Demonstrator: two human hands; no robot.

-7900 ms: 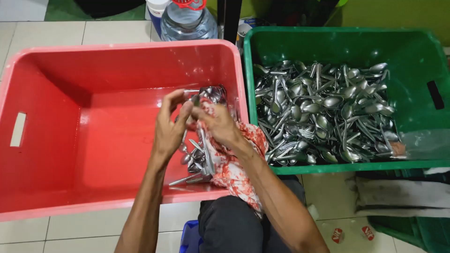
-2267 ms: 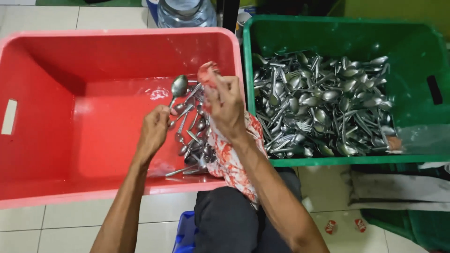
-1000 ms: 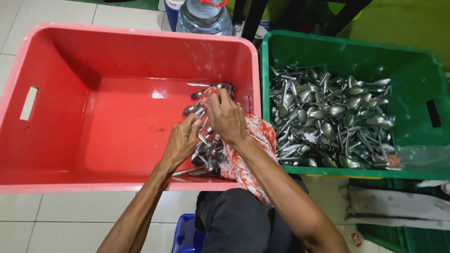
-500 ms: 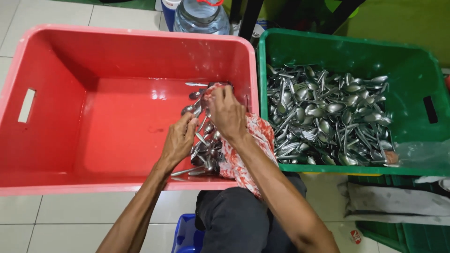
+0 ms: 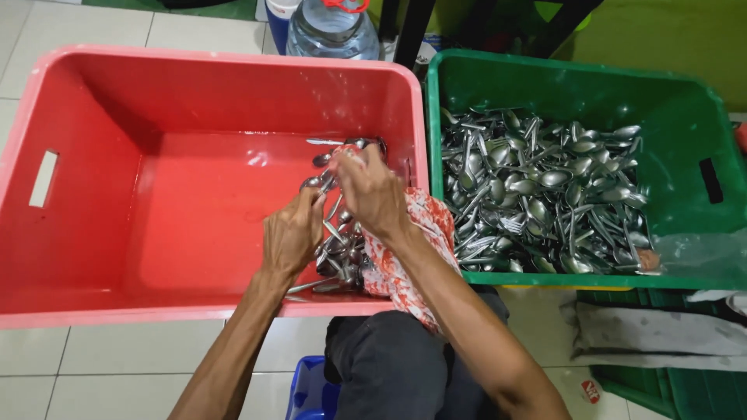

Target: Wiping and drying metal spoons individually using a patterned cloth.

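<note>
- Since the picture half a second earlier, both hands sit almost where they were inside the red crate (image 5: 93, 257); the right hand (image 5: 372, 190) has shifted slightly, its fingers now bunched over the top of the spoon heap, and the view has drifted a touch.
- Left hand (image 5: 289, 233): curled, fingertips pinching a spoon handle (image 5: 313, 183) at the near-right corner of the red crate. Closed on that piece as far as the view shows.
- Right hand: wrapped in the red-and-white patterned cloth (image 5: 416, 249), clamped on the cloth and on cutlery under it; exactly which piece it holds cannot be told.
- Wiped cutlery pile (image 5: 342, 249): a small loose heap of steel spoons against the right wall of the red crate, below both hands, handles pointing every way.
- Green crate (image 5: 685, 101): touching the red crate's right wall, filled with a much larger heap of spoons and forks (image 5: 545, 194), shiny and tangled.
- Water jug (image 5: 333, 31): beyond the red crate's far rim, on the tiled floor.
- Risk, judged: the pinch on the thin handle is light, so a smooth spoon could slip and drop back into the heap.
- Risk, judged: the cloth trails over the red crate's near rim onto the lap; a tug could drag spoons out onto the floor.
- Risk, judged: fork tines in the tangle could snag the cloth or prick a finger.
</note>
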